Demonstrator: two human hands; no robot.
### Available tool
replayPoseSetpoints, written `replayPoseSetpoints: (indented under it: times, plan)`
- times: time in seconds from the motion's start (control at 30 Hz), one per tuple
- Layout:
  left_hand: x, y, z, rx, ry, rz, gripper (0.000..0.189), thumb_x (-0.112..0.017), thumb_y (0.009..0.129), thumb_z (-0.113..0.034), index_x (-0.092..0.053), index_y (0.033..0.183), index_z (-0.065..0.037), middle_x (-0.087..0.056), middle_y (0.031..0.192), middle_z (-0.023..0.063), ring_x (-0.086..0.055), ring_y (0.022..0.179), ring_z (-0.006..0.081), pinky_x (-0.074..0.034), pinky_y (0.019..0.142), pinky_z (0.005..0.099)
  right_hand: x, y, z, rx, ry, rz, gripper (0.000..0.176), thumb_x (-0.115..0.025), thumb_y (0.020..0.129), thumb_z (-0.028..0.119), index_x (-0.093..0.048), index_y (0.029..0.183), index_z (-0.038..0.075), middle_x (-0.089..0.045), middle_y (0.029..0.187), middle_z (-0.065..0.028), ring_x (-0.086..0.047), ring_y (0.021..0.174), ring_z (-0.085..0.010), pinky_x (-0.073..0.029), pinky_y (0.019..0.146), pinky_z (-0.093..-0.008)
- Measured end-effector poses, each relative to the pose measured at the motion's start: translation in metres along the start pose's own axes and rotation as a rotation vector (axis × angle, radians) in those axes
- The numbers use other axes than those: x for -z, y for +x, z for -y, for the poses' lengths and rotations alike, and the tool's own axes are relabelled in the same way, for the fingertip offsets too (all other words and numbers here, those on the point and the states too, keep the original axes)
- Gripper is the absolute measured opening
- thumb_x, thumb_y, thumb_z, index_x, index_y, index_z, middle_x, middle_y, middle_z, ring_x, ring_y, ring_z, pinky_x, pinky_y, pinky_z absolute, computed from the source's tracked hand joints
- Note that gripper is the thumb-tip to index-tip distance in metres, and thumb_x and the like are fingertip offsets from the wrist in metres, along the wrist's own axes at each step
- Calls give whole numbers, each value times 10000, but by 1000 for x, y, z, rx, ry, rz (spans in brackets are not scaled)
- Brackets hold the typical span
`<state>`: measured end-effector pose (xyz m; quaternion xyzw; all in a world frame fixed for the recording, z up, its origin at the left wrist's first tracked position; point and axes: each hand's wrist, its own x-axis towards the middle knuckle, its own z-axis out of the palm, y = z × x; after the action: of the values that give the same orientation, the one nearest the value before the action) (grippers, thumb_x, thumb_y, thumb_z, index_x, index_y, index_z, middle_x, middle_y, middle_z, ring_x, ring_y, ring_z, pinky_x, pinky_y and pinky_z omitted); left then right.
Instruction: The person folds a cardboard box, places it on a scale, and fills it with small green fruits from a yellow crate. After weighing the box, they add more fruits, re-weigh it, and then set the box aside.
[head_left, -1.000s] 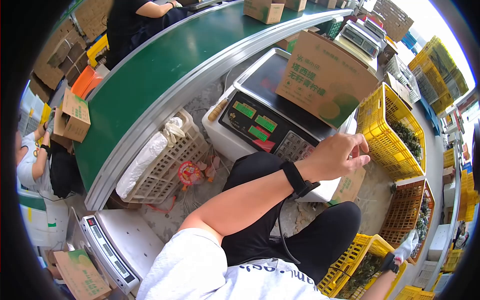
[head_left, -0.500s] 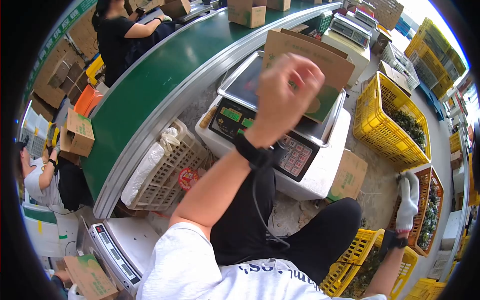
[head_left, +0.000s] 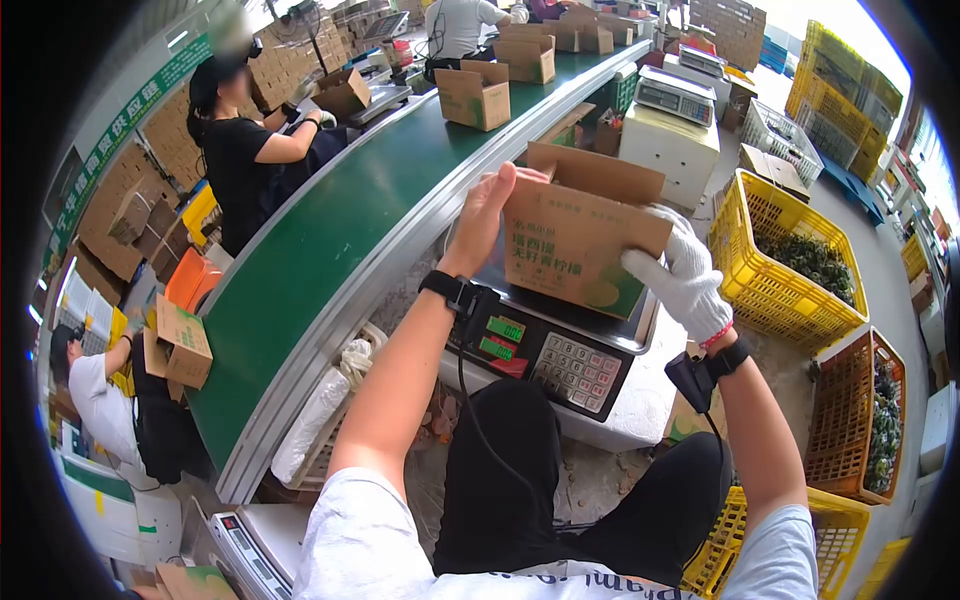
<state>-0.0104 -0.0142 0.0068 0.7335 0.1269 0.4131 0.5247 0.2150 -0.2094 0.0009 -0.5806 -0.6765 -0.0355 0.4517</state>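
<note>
An open-topped cardboard box (head_left: 575, 250) with green printing is in front of me, over the pan of a digital scale (head_left: 578, 370). My bare left hand (head_left: 482, 222) grips its left side, the thumb up by the top edge. On the right side, my right hand (head_left: 684, 275), in a white knitted glove, clasps the box with thumb in front and fingers behind. The scale's green display (head_left: 503, 328) is lit below the box. Whether the box's bottom touches the pan cannot be made out. Its inside is hidden from me.
A green conveyor belt (head_left: 330, 230) with boxes (head_left: 473, 97) runs along my left. Yellow crates (head_left: 790, 290) and an orange-brown crate (head_left: 850, 430) with dark green contents stand right. A second scale (head_left: 675, 95) is beyond; co-workers (head_left: 250, 150) sit across the belt.
My left hand has come down from in front of the box to its left side. My gloved right hand has moved from the orange-brown crate to the box's right side. My view has shifted.
</note>
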Motion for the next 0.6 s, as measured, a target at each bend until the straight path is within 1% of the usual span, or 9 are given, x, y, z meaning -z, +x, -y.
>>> replayPoseSetpoints:
  times: [0.17, 0.23, 0.3, 0.37, 0.4, 0.43, 0.5, 0.53, 0.6]
  plan:
    - [21, 6, 15, 50, 280, 121, 912, -256, 1018, -736, -752, 988, 28, -692, 1115, 102, -606, 1055, 225, -455, 956, 340, -1, -1, 12, 36, -39, 115, 307, -787, 838, 230, -736, 1073, 39, -681, 1063, -152, -635, 1050, -356, -514, 917, -430]
    - [30, 7, 5, 279, 150, 217, 916, -247, 1005, -758, -761, 962, -2, -693, 1130, 94, -601, 1081, 221, -453, 976, 363, 1, 0, 20, 11, -25, 114, 295, -778, 845, 221, -736, 1074, 40, -678, 1050, -150, -635, 1041, -355, -515, 905, -428]
    - [36, 14, -1, 258, 48, 328, 833, -275, 1023, -725, -735, 1104, -36, -698, 1134, 79, -600, 1123, 224, -448, 1014, 383, 1, -1, 26, -2, -14, 111, 283, -769, 851, 212, -735, 1075, 42, -675, 1037, -148, -635, 1033, -355, -516, 894, -426]
    - [33, 21, 7, 238, -24, 62, 704, -360, 1042, -653, -607, 1338, -63, -686, 1191, 49, -605, 1151, 221, -453, 1013, 373, 0, -3, 26, 12, 6, 85, 268, -755, 858, 200, -734, 1080, 50, -674, 1033, -143, -636, 1025, -358, -519, 888, -422]
    - [37, 23, 35, 199, 187, 99, 690, -485, 1015, -602, -455, 1480, -93, -629, 1311, 60, -575, 1204, 199, -458, 1008, 369, 0, -7, 24, -6, -2, 80, 276, -750, 855, 193, -731, 1099, 64, -671, 1033, -144, -634, 1016, -360, -518, 890, -416]
    - [31, 16, 35, 409, 265, 159, 774, -585, 952, -609, -422, 1521, -109, -542, 1440, 78, -528, 1271, 197, -463, 1016, 380, -1, -6, 26, 73, -30, 49, 263, -758, 837, 193, -742, 1070, 72, -676, 1027, -140, -651, 994, -356, -532, 863, -410]
    - [40, 16, 49, 816, -115, 470, 1028, -634, 864, -697, -239, 1619, -121, -468, 1529, 82, -448, 1389, 253, -363, 1134, 484, -5, -12, 32, 35, -67, -11, 245, -766, 811, 186, -752, 1029, 75, -682, 1016, -137, -671, 969, -349, -546, 827, -407]
    - [41, 18, 74, 881, -247, 593, 1097, -637, 835, -728, -154, 1636, -155, -480, 1515, 93, -418, 1422, 267, -292, 1171, 536, -6, -14, 33, 89, -102, -51, 225, -768, 778, 163, -757, 985, 74, -690, 1014, -129, -689, 946, -333, -557, 795, -401]
    - [36, 11, 54, 852, -192, 586, 1108, -663, 824, -710, -140, 1635, -167, -488, 1501, 110, -416, 1422, 270, -324, 1150, 545, -9, -23, 33, 106, -107, -72, 231, -749, 738, 105, -730, 959, 38, -672, 1027, -152, -646, 1035, -367, -521, 899, -433]
